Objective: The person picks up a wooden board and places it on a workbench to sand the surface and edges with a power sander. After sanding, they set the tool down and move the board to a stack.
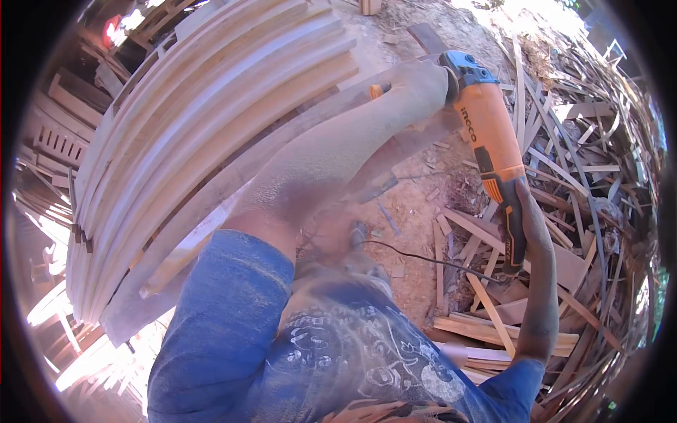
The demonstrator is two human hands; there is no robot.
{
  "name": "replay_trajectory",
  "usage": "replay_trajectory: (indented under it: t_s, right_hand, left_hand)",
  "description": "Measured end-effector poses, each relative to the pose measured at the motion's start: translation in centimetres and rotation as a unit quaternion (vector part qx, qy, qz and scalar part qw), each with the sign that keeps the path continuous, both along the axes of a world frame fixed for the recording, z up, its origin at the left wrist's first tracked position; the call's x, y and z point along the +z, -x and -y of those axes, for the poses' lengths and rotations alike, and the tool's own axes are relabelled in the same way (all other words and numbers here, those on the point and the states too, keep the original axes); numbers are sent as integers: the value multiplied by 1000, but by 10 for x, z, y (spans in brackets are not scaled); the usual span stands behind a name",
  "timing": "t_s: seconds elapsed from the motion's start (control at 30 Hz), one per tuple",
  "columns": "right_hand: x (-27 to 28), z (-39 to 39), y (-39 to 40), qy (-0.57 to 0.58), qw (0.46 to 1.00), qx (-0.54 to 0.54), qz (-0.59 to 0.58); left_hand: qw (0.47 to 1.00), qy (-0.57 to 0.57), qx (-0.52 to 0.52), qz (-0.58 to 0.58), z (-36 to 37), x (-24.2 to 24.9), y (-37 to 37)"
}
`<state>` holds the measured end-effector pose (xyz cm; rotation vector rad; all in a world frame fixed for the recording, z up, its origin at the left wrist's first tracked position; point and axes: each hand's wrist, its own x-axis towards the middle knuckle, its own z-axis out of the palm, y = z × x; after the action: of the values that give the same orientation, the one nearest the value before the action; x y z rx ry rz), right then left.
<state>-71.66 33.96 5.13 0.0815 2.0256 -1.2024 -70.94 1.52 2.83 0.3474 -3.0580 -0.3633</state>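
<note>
An orange and black angle grinder (489,130) with a blue-grey head slants across the upper right. My left hand (422,83) is closed beside its head, around what looks like the side handle, whose orange end (376,92) shows past the hand. My right hand (530,220) is wrapped around the dark rear grip. The disc is mostly hidden behind my left hand and the head. A power cord (430,260) runs left from the rear end. Left of my left forearm lies a row of long curved wooden pieces (233,116), side by side.
Wood offcuts and thin strips (564,183) are heaped along the right side. Dusty bare ground (412,204) lies between the heap and the curved pieces. A dark board (426,38) shows beyond the grinder head. Slatted wooden parts (60,144) stand at the far left.
</note>
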Motion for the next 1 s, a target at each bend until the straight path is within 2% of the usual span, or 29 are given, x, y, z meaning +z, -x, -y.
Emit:
replay_trajectory:
  t_s: [0.03,0.13,0.2,0.4,0.47,0.63,0.8,1.0]
  right_hand:
    - [2,5,-4,-1,1000,-4,-1]
    - [-15,0,-27,12,999,47,17]
    - [-16,10,-63,24,994,104,22]
    - [-3,89,-214,63,955,273,95]
    - [-6,115,-262,67,939,327,79]
    - [-26,164,-350,67,896,432,83]
    - [-19,231,-437,63,839,525,127]
    - [-14,300,-526,31,782,617,79]
  left_hand:
    - [999,28,-4,30,-1,-4,-7]
    - [996,-55,65,-26,5,-5,-67]
    - [996,2,79,-33,13,-6,-135]
    - [975,-66,212,28,60,-6,-365]
    - [956,-99,270,60,69,-3,-438]
    - [923,-79,366,94,79,4,-595]
    - [880,-52,467,75,88,-1,-716]
    - [825,-57,561,36,97,-10,-824]
